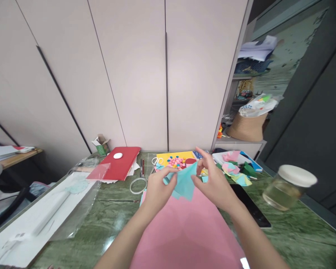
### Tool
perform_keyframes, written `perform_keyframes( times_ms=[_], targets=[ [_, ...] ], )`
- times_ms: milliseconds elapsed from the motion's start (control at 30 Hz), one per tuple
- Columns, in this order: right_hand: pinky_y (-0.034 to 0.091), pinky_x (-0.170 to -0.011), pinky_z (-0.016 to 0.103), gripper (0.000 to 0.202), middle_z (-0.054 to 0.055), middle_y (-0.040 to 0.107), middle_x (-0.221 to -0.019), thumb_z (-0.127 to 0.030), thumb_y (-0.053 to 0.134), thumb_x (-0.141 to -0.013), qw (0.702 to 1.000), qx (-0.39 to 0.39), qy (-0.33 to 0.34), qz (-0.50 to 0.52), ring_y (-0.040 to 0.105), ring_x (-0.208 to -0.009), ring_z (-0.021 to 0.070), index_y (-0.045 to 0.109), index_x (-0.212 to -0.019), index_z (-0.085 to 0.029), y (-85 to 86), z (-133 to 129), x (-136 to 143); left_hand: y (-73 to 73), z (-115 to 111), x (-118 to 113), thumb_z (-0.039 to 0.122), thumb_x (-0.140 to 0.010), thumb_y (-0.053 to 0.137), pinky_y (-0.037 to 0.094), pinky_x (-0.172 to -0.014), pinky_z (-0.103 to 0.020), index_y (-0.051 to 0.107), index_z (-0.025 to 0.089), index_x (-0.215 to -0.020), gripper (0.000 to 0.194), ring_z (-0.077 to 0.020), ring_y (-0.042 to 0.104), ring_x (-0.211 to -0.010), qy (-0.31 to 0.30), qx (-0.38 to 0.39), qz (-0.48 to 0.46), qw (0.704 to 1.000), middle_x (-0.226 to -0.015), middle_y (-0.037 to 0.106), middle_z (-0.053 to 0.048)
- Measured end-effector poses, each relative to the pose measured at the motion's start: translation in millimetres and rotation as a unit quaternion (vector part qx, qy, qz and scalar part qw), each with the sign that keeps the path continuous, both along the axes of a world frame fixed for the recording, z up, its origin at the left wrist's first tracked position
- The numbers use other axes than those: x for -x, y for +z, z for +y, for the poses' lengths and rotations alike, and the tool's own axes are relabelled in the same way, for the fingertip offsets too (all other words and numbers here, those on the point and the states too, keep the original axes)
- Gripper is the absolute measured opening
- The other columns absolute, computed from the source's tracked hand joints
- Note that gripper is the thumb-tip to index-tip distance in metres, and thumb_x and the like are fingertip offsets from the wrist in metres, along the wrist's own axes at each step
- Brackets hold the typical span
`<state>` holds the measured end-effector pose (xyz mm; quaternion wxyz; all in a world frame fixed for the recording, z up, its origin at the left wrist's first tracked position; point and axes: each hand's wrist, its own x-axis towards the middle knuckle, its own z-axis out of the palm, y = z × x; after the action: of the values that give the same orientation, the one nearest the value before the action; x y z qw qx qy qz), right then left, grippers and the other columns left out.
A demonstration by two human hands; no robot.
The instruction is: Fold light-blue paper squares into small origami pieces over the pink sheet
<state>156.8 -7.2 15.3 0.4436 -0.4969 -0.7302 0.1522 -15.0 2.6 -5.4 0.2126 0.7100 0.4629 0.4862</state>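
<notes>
A piece of turquoise paper (186,182) is held up between my two hands, creased and pointed at its lower end. My left hand (161,186) pinches its left side between thumb and fingers. At its upper right edge, my right hand (210,179) grips it with thumb and fingertips. Below lies a large pink sheet (184,231) on the green table. Just beyond my hands sit several pink and blue pom-poms (176,161) on a yellow sheet (164,155).
Scissors (157,161), a tape roll (138,185) and a red folder (120,164) lie to the left. On the right are crumpled coloured papers (238,170), a black tablet (250,205) and a lidded jar (288,186). White cabinet doors (134,74) stand behind.
</notes>
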Motion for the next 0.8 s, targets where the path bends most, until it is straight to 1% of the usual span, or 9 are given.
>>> perform_keyframes(
  times_ms=[100,167,267,300,367,533,667,733,800],
  targets=[
    [0.042,-0.08,0.034,0.07,0.002,0.056,-0.088,-0.018,0.051,-0.075,1.0,0.015,0.003,0.015,0.054,-0.086,0.0191,0.02,-0.138,-0.027,0.5,1.8,-2.9,2.1,4.3,6.6,0.027,-0.078,0.052,0.044,-0.064,-0.026,0.064,0.02,-0.086,0.015,-0.0163,0.059,-0.072,0.012,0.036,-0.088,0.995,-0.085,0.067,-0.002],
    [0.043,-0.076,0.033,0.056,0.002,0.059,-0.086,-0.021,0.049,-0.078,0.998,0.039,0.028,0.026,0.055,-0.084,0.0198,0.033,-0.132,-0.026,1.5,3.6,-6.1,4.6,6.4,9.6,0.032,-0.078,0.053,0.042,-0.055,-0.023,0.061,0.019,-0.091,0.02,-0.0134,0.056,-0.062,-0.018,0.091,-0.161,0.983,-0.081,0.064,-0.003],
    [0.044,-0.066,0.029,0.022,0.001,0.062,-0.076,-0.03,0.046,-0.082,0.995,0.067,0.067,0.034,0.057,-0.072,0.0191,0.061,-0.096,-0.021,2.1,5.5,-9.9,9.1,6.0,11.1,0.035,-0.077,0.056,0.042,-0.053,-0.022,0.053,0.02,-0.106,0.033,-0.0117,0.055,-0.062,-0.08,0.153,-0.24,0.955,-0.086,0.062,-0.003],
    [0.044,-0.063,0.029,0.021,0.001,0.062,-0.074,-0.032,0.047,-0.082,0.994,0.071,0.072,0.045,0.057,-0.07,0.0189,0.063,-0.085,-0.02,1.9,5.7,-10.6,10.4,4.8,11.1,0.033,-0.076,0.058,0.043,-0.055,-0.022,0.05,0.022,-0.111,0.038,-0.0121,0.056,-0.065,-0.1,0.165,-0.248,0.949,-0.09,0.061,-0.003],
    [0.044,-0.061,0.028,0.022,0.002,0.063,-0.073,-0.036,0.048,-0.082,0.99,0.079,0.081,0.087,0.057,-0.068,0.0187,0.062,-0.079,-0.02,0.7,5.9,-11.6,12.2,1.7,11.3,0.029,-0.073,0.062,0.044,-0.06,-0.022,0.048,0.024,-0.114,0.044,-0.013,0.056,-0.072,-0.142,0.182,-0.24,0.943,-0.094,0.059,-0.003],
    [0.044,-0.057,0.025,0.018,0.001,0.063,-0.073,-0.036,0.055,-0.08,0.958,0.137,0.153,0.199,0.057,-0.064,0.0158,0.061,-0.084,-0.02,-1.8,5.6,-14.9,12.2,-3.2,14.0,0.027,-0.076,0.06,0.041,-0.061,-0.022,0.06,0.016,-0.086,0.015,-0.0109,0.052,-0.067,-0.227,0.212,-0.212,0.927,-0.075,0.057,0.0],
    [0.043,-0.052,0.024,0.019,0.0,0.059,-0.064,-0.038,0.055,-0.08,0.948,0.17,0.181,0.199,0.055,-0.055,0.0132,0.059,-0.079,-0.019,0.1,4.2,-18.9,12.6,-2.8,16.1,0.025,-0.074,0.062,0.04,-0.059,-0.021,0.062,0.015,-0.08,0.011,-0.0095,0.051,-0.062,-0.238,0.228,-0.239,0.913,-0.07,0.057,0.001],
    [0.046,-0.057,0.027,0.022,0.001,0.063,-0.072,-0.039,0.055,-0.08,0.946,0.171,0.195,0.193,0.059,-0.062,0.0157,0.059,-0.092,-0.021,1.7,3.2,-21.0,12.8,-2.0,16.4,0.025,-0.073,0.063,0.042,-0.061,-0.022,0.064,0.016,-0.081,0.012,-0.0106,0.054,-0.065,-0.25,0.251,-0.263,0.897,-0.072,0.059,0.0],
    [0.048,-0.072,0.033,0.04,0.005,0.064,-0.096,-0.04,0.057,-0.078,0.946,0.148,0.215,0.193,0.062,-0.084,0.0207,0.05,-0.115,-0.027,3.0,1.9,-24.4,12.6,-1.0,16.5,0.026,-0.072,0.064,0.044,-0.064,-0.025,0.064,0.017,-0.086,0.017,-0.013,0.057,-0.069,-0.258,0.275,-0.285,0.881,-0.077,0.063,-0.002]
  ],
)
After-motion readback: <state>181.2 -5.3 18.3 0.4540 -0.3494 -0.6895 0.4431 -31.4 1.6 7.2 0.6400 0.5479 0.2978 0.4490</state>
